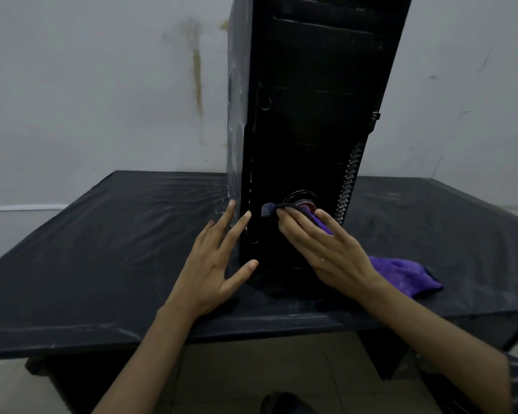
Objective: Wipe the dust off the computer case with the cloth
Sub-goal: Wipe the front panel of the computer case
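Note:
A tall black computer case (308, 115) stands upright on a black table (102, 249), its front panel facing me. My right hand (320, 249) presses a purple cloth (401, 273) flat against the lower front panel, just under a round badge (305, 203); the fingers are straight. The cloth's free end trails onto the table to the right of the case. My left hand (219, 258) rests with straight, spread fingers on the case's lower left edge and holds nothing.
The table top is dusty and streaked. A pale stained wall (117, 85) stands close behind the case. Below the table's front edge, a tiled floor (266, 363) and dark table legs show.

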